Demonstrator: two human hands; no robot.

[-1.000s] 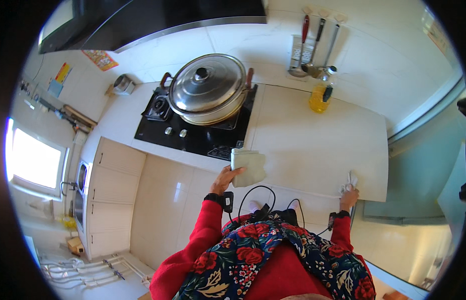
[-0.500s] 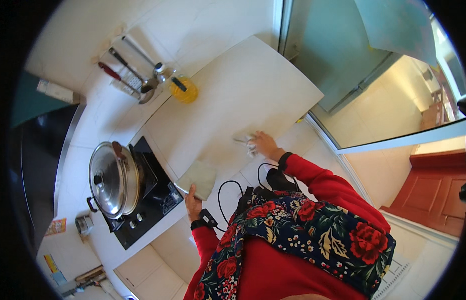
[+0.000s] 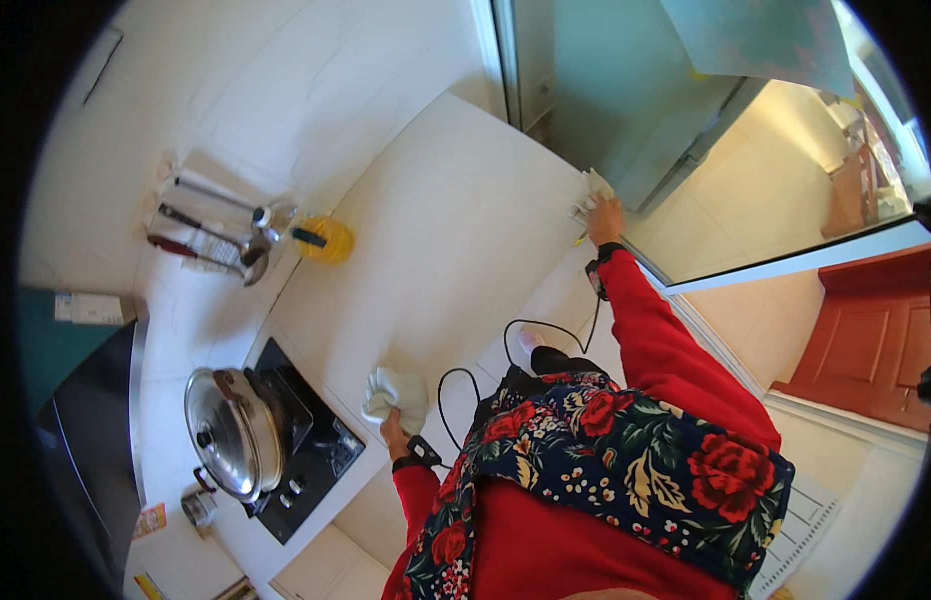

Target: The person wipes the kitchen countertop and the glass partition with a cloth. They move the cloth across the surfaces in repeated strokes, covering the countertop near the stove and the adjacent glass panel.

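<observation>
My right hand reaches out to the far right edge of the pale countertop. Its fingers are closed on a crumpled whitish cloth, which lies against that edge beside the glass door. A pale grey-green cloth is bunched in my left hand, at the counter's near left corner beside the stove. The fingers wrap around its lower part, and some are hidden beneath the folds.
A black gas stove bears a large lidded steel pot. By the wall stand a bottle of yellow oil and a rack of ladles. The frosted glass door borders the counter's right end. Black cables hang from my wrists.
My right hand has moved with its cloth from the counter's near edge out to its far right edge. The left hand's cloth, flatter before, is now more bunched. The view has shifted.
</observation>
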